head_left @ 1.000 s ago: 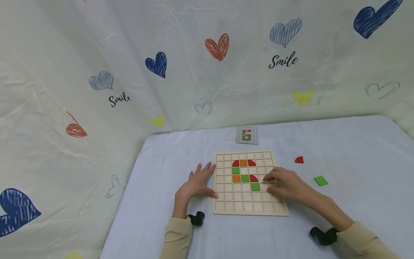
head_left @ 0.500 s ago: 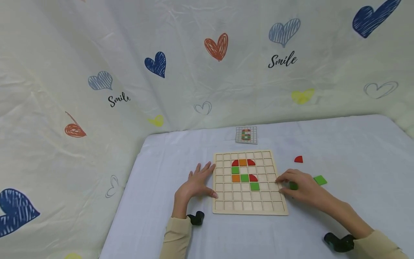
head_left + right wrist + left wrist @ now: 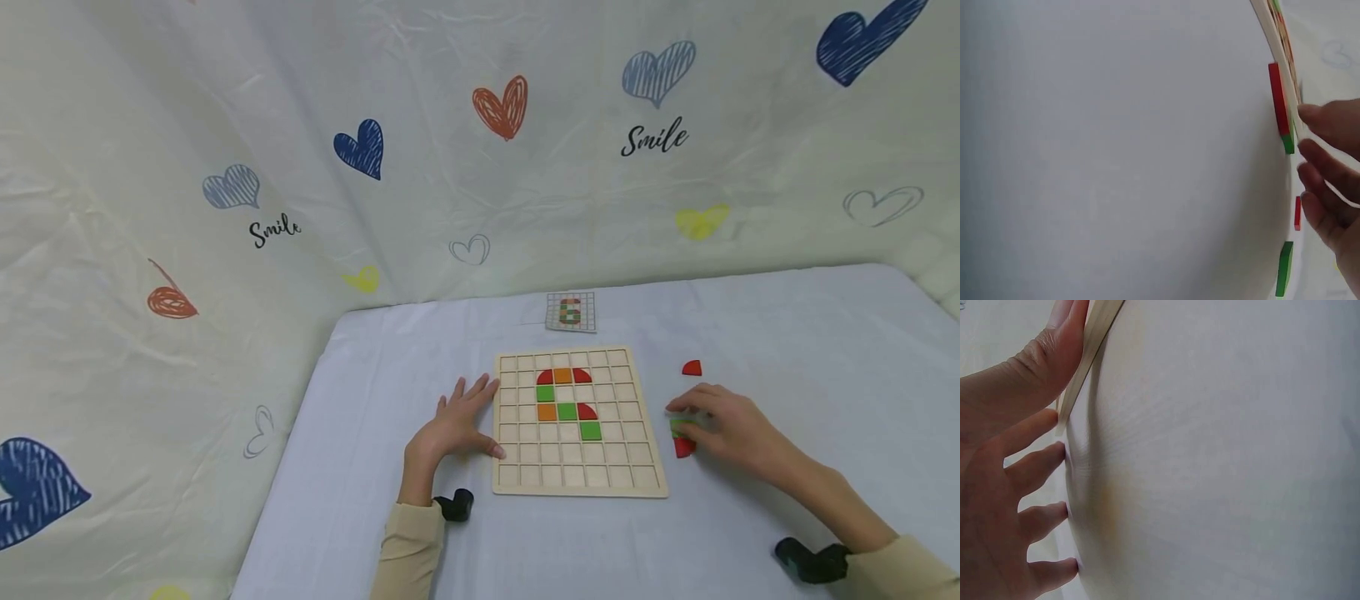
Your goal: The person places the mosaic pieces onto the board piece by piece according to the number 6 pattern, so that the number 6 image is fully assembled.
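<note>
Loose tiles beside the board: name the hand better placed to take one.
Likely the right hand: it is at the tiles, while the left hand touches the opposite edge of the board.

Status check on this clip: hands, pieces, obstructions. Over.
Left hand spread at left edge of grid board. Right hand at green tile beside board, grip unconfirmed. Eight pieces on board. Red quarter piece close by tile; no obstruction seen.

The right grip (image 3: 727, 422) partly hides a green tile (image 3: 678, 429), while the left sleeve (image 3: 408, 546) runs off the head view's bottom edge.
</note>
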Demonstrator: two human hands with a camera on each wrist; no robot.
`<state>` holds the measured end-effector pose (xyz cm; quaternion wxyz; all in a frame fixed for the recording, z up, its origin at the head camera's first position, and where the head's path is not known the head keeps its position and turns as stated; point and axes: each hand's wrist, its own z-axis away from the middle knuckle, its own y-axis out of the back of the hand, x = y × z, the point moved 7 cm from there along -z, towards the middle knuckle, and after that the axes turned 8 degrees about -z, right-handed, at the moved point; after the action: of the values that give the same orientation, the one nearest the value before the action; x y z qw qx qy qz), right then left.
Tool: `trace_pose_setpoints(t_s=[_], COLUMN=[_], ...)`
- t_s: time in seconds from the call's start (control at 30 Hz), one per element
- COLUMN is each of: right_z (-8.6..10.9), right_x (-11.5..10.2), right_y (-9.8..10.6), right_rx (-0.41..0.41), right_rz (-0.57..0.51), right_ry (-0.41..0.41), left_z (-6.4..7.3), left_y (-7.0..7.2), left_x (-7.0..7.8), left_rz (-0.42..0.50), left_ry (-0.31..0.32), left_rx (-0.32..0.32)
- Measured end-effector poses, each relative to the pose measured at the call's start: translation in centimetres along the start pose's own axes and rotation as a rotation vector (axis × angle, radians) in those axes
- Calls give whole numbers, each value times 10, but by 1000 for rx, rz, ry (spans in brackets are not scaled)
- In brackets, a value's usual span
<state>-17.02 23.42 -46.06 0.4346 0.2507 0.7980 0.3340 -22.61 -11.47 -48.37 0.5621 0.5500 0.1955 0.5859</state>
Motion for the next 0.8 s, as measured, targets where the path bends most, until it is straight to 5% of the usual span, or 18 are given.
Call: trace_pose_setpoints(t_s=[0.3, 0.57, 0.8], right_z=[-10, -20, -27], right_x=[25, 35, 43], right_y=[8, 12, 10], right_rx=[36, 42, -74], right_rz=[50, 150, 166], right_ry=[-78, -57, -123], left_z=[-1, 0, 1], left_y=[-1, -1, 0], left_x=[-2, -2, 0], left_rz=[0, 4, 13], left_ry=[7, 16, 14], left_rx=[-3, -7, -5])
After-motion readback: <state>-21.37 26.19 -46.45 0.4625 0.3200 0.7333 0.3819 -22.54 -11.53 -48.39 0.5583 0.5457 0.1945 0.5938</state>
